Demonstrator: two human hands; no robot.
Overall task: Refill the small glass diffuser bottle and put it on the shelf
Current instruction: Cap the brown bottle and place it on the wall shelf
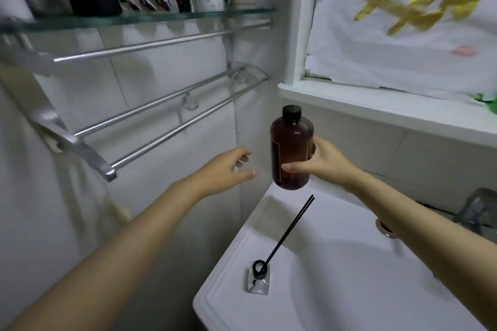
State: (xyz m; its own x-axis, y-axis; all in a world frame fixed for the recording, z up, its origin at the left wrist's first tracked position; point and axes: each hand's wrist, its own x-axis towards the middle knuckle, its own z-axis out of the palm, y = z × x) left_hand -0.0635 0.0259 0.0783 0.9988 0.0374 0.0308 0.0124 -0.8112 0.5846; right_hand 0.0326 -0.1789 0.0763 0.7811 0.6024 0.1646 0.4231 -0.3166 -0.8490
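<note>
The right hand [322, 161] grips an amber refill bottle [291, 150] around its lower body, thumb across the front, and holds it upright in the air above the far left corner of the white cistern lid [336, 263]. Its black cap [291, 113] is screwed on. The left hand [226, 169] is empty, fingers loosely spread, just beside the bottle and apart from it. The small glass diffuser bottle [258, 279] stands near the lid's front left corner, close to the left edge, with thin black reeds [289, 231] leaning out of its neck toward the far side. It looks nearly empty, though the liquid level is hard to read. The glass shelf [134, 19] runs along the wall up and to the left, crowded with toiletries, with chrome towel rails [161, 115] beneath it. The step in hand seems to be opening the refill: the free hand probably needs to take the cap and twist it off while the other steadies the body. Pouring into so narrow a neck will likely call for lifting the reeds out first and tipping slowly.
</note>
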